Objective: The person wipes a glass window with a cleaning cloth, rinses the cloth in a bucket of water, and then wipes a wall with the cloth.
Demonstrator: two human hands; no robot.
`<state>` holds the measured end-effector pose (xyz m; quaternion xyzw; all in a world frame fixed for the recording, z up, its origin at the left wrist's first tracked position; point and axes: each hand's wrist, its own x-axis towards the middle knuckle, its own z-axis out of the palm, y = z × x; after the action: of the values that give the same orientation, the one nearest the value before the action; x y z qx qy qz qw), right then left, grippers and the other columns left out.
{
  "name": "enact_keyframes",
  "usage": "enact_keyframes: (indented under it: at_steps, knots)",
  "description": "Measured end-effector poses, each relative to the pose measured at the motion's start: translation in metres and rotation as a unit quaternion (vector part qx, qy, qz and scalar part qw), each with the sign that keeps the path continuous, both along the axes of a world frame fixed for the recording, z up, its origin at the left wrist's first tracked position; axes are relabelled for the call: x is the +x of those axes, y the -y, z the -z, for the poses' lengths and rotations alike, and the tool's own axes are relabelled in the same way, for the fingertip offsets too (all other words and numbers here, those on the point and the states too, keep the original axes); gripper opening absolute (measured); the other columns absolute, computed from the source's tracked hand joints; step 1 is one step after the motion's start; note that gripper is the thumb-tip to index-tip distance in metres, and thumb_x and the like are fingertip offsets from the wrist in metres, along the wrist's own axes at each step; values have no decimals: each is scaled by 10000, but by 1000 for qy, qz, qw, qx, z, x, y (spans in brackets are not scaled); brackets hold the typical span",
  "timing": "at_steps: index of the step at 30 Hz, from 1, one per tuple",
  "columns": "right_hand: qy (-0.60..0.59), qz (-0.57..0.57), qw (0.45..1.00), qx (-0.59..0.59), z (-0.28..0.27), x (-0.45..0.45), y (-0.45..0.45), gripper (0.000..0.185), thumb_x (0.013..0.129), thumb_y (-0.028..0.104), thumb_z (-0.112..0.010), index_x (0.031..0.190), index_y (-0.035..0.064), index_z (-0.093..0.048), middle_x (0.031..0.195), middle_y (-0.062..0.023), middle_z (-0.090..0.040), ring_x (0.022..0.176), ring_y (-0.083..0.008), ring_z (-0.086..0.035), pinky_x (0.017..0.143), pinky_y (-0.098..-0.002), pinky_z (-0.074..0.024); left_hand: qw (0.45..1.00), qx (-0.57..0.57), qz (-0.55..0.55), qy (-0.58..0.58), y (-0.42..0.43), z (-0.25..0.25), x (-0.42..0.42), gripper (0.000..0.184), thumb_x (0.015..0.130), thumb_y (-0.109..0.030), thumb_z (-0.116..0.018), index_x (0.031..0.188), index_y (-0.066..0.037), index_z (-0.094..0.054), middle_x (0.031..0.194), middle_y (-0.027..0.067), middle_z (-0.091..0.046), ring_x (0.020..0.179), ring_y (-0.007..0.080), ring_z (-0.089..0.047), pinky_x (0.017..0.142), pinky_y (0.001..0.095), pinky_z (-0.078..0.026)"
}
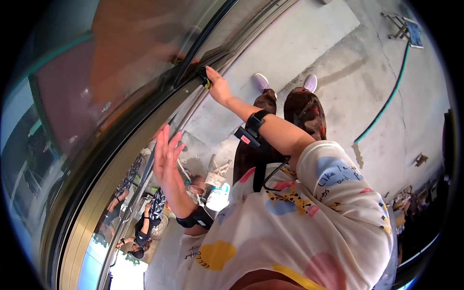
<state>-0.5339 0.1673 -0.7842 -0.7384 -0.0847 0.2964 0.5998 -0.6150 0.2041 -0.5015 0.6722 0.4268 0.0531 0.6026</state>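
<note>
A small black-and-yellow item [206, 81] is held at the metal frame [89, 215] of a large glass pane [63, 106] by the right hand [220, 89], whose fingers appear to be curled narrowly around it. The item is judged light enough for one hand; whether it is stiff or soft cannot be told. It is best gripped by the end nearest the palm, with the knuckles kept off the frame's edge. The frame is judged rigid, heavy and rather slippery, and the glass fragile, so pressure is better put on the metal. The fingers of the left hand [166, 157] are extended and slightly spread beside the frame, with nothing seen between them; whether they touch it cannot be told. The item's far side is hidden, the frame's ends are cut off, and what lies behind the pane is confused by reflections.
</note>
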Motion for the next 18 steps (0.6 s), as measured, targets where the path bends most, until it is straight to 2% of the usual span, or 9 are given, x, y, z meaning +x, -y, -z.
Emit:
enact_keyframes:
  at_steps: [1, 3, 6, 10, 11, 12, 14, 16, 18]
  knots:
    - [0, -5, 1000, 5, 10, 11, 0, 482, 734, -55, -459, 1206, 34, -497, 1341, -128, -404, 1203, -288, -418, 1000, -325, -361, 1000, 5, -5, 0, 1, 1, 1, 513, 894, -179, -445, 1325, 68, -316, 1355, 223, -360, 1165, 309, -467, 917, 354, -417]
    - [-89, -132, 982, -104, 21, 30, 5, 479, 747, -7, -467, 1223, 42, -488, 1337, -129, -409, 1203, -270, -421, 995, -324, -361, 1000, 17, -26, -3, 6, 3, 3, 512, 891, -175, -453, 1326, 60, -320, 1349, 217, -372, 1161, 294, -473, 914, 342, -421]
    - [-35, -132, 988, -78, 18, 28, 4, 496, 745, -2, -459, 1239, 36, -472, 1335, -133, -412, 1215, -282, -404, 1012, -326, -340, 995, 61, -75, 11, 23, 13, 6, 519, 889, -175, -462, 1328, 61, -314, 1346, 213, -378, 1165, 281, -472, 911, 333, -425]
    - [94, -93, 985, 114, -53, 14, 30, 572, 667, -99, -454, 1229, 5, -476, 1326, -151, -418, 1255, -323, -351, 1049, -336, -305, 977, 103, -157, 100, 59, 47, 12, 503, 906, -181, -436, 1356, -10, -289, 1397, 162, -320, 1137, 264, -491, 874, 323, -451]
    - [119, -88, 980, 135, -63, 14, 37, 594, 677, -133, -453, 1249, 29, -451, 1341, -124, -403, 1252, -318, -356, 1026, -338, -346, 968, 114, -198, 101, 72, 60, 12, 470, 901, -152, -444, 1338, -34, -317, 1376, 134, -349, 1092, 245, -517, 849, 317, -463]
    - [116, -88, 981, 131, -63, 15, 40, 594, 677, -133, -453, 1249, 29, -451, 1341, -124, -403, 1252, -318, -356, 1026, -338, -346, 969, 110, -197, 97, 82, 78, 9, 470, 901, -152, -444, 1338, -34, -317, 1376, 134, -349, 1092, 245, -517, 849, 317, -463]
    - [77, -98, 979, 163, -58, 17, 46, 612, 669, -145, -446, 1257, 20, -439, 1343, -129, -399, 1255, -314, -355, 1027, -339, -343, 959, 133, -246, -52, 105, 124, -9, 452, 879, -104, -476, 1307, -29, -352, 1316, 119, -407, 1055, 225, -532, 835, 308, -463]
    - [77, -93, 982, 143, -20, 16, 39, 607, 676, -137, -440, 1262, 21, -434, 1356, -132, -382, 1257, -313, -352, 1031, -335, -336, 970, 75, -198, -118, 121, 185, -40, 414, 884, -71, -482, 1282, -36, -374, 1270, 103, -424, 1017, 188, -536, 781, 307, -463]
    - [3, -114, 991, 66, 16, 16, 34, 593, 689, -122, -436, 1265, 24, -431, 1367, -134, -366, 1256, -315, -351, 1033, -331, -330, 974, 115, -97, -167, 138, 248, -79, 437, 861, -61, -511, 1275, -25, -376, 1239, 117, -447, 1010, 189, -542, 790, 296, -462]
